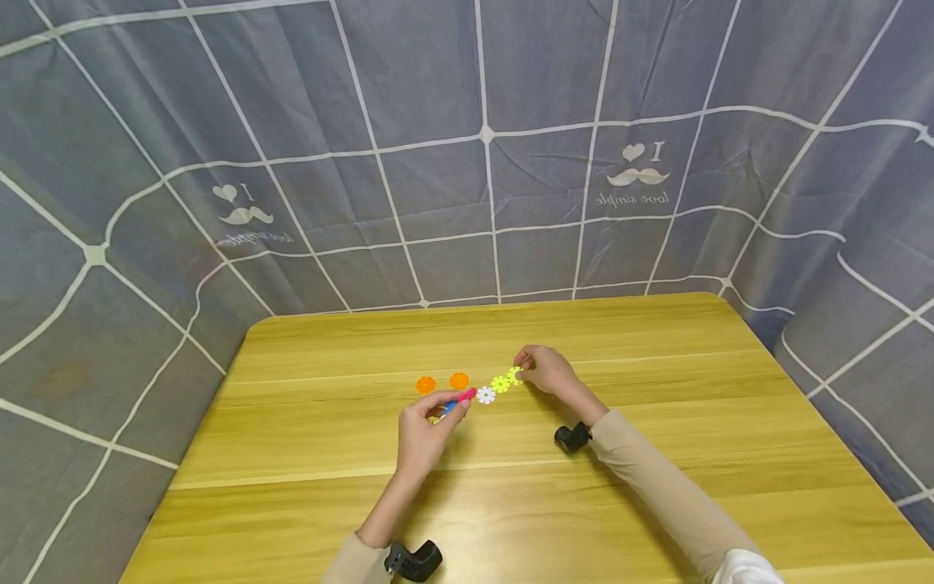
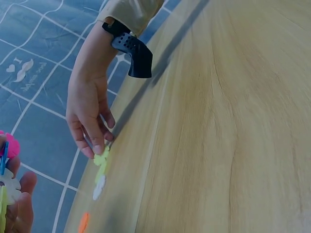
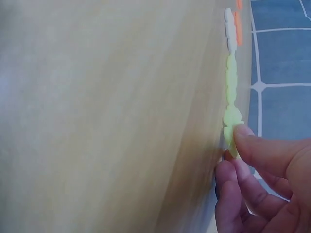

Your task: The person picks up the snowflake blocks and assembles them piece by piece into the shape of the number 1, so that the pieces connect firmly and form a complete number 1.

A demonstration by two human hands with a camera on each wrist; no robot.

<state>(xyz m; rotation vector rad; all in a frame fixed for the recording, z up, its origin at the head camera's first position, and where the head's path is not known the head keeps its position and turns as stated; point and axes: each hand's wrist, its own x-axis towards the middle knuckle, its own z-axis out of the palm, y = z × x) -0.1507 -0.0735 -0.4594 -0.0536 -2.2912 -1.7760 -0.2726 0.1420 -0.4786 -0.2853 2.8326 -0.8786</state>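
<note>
My left hand (image 1: 422,438) holds a small cluster of joined flower-shaped plastic discs above the table. A pink disc (image 1: 468,394) and a blue disc (image 1: 450,407) show in the head view; the left wrist view adds a white disc (image 2: 10,183) and a yellow one (image 2: 3,208). To the right, my right hand (image 1: 550,373) pinches a yellow-green disc (image 3: 230,138) between thumb and fingers at the table surface. Beside it lies another yellow-green disc (image 1: 499,384), then a loose-looking white disc (image 1: 486,395); whether these are joined I cannot tell.
Two orange discs (image 1: 459,380) lie flat on the wooden table (image 1: 328,430), just beyond my left hand. A grey curtain (image 1: 438,195) with white lines hangs behind the table's far edge. Each wrist carries a black camera (image 1: 572,438).
</note>
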